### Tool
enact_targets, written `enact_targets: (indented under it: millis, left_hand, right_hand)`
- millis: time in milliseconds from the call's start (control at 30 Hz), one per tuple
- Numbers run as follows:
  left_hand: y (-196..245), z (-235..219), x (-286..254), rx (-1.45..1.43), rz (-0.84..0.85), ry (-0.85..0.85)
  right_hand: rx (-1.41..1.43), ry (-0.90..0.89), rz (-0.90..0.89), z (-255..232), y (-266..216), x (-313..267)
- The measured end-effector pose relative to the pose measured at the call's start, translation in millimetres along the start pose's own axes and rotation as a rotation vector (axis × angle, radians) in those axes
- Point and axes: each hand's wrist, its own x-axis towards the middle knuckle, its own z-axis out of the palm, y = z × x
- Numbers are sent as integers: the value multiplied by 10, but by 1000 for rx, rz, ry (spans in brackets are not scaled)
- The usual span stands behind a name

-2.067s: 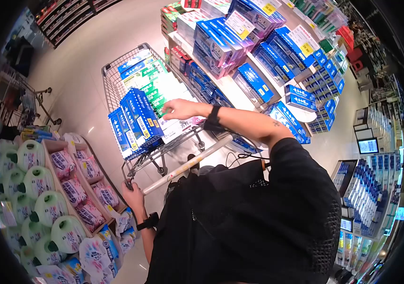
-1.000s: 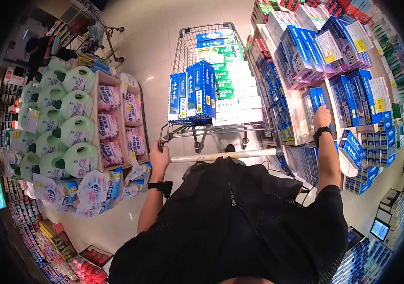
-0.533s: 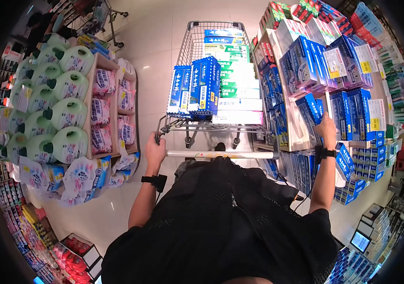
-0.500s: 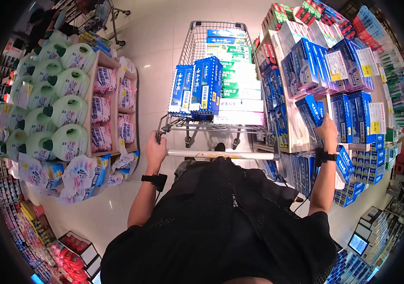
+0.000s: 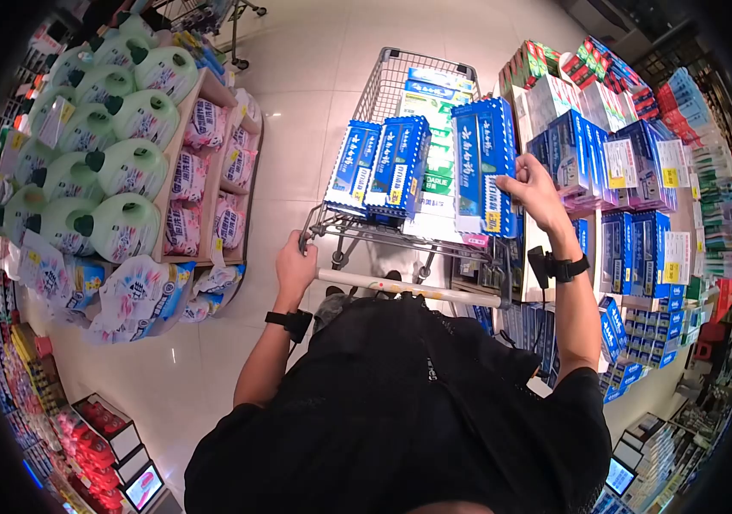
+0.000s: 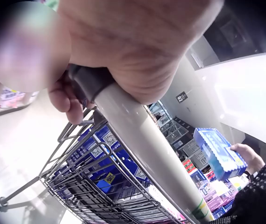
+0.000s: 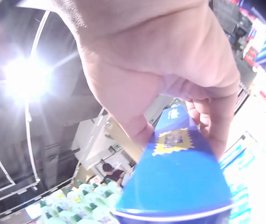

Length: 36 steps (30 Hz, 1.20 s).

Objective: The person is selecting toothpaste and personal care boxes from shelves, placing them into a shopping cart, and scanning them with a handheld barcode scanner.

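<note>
My right hand [image 5: 535, 190] pinches a blue box [image 5: 481, 167] between thumb and fingers, above the right side of the shopping cart [image 5: 366, 94]. The right wrist view shows the thumb on one side of the box [image 7: 175, 172] and the fingers on the other. My left hand [image 5: 297, 265] grips the left end of the pale cart handle [image 5: 409, 289]; in the left wrist view its fingers curl round the dark end of the handle [image 6: 137, 135]. Two blue boxes [image 5: 396, 163] stand at the cart's left, beside white and green boxes [image 5: 439, 154].
A shelf of blue boxes [image 5: 568, 154] with price cards [image 5: 621, 164] lines the right. Green detergent bottles [image 5: 130, 167] and pink packs [image 5: 184, 227] stand at the left. Another cart [image 5: 237, 34] is at the top left. Pale floor [image 5: 297, 111] lies between.
My right hand has brought a blue box from the right shelf over to the cart. My left hand has stayed on the handle, and the view has shifted slightly.
</note>
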Motion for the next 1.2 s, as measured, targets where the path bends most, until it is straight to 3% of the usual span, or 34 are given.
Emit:
enact_targets:
  millis: [33,167,233,300,367,433,500,533,567,600,633,667,700,767,800,833,900,933,967,1033,1067,1200]
  left_hand:
    - [-34,29,-9,0,-10,15]
    - [-47,117,5,-21,-2,-8]
    - [-117,151,72,-5,-15,-76]
    - [-15,51,143,117,51,-46]
    - [224,-101,373,170,227,176]
    - [439,-166,699,-55,383,134]
    - [893,-242,966,-245,214,-201]
    - [960,-156,1149,-245,218,-202]
    - [966,6,1346,-333,176,-375]
    - [969,184,1569,-410,155,-556]
    - [797,440,1719,-401,167,-568]
    - [552,747,1904,-381,204,-571]
    - [577,807,1950,-361,240,-574]
    - [474,898,1856,-209,180,-543]
    - [656,748,1723,-76,147,-532]
    - [762,690,1646,57,115,-520]
    - [872,709,1682,49,131,-497]
    - [921,691,1663,74,95,-472]
    - [968,669,1647,99,60,-447]
    - [881,702,1694,86,78,-430]
    - [837,721,1719,59,84,-407]
    - [1084,589,1728,28,61,-358]
  right_hand:
    - [85,-54,23,149,-348,-11]
    - [465,-178,112,938,-776,231]
    - [423,-342,162,1352,-782,562]
    - [395,-391,152,1811,-717,855]
    - [377,-258,181,2219,-741,964]
    - [282,-213,201,2494,-676,1061]
    - [234,-181,177,2677,-564,1161]
    - [174,-150,189,2745,-509,1219]
    - [103,-100,138,2895,-282,1352]
    - [-6,3,51,2920,-212,1408]
    - [-117,95,-25,2941,-144,1353]
    - [-30,-206,113,2648,-477,1156]
    - [-120,-279,159,2497,-629,1068]
    - [-471,-90,-214,2575,-298,1071]
    - [-520,-109,-178,2359,-491,938]
    - [-601,55,-272,2255,-445,898]
    - [-660,185,-262,2090,-392,912]
    - [-670,194,-164,2087,-290,889]
    - [-664,200,-158,2109,-44,978]
    - [-290,19,67,2103,73,1009]
    - [-7,-157,251,1997,183,999]
    - [173,-257,253,1964,523,1214]
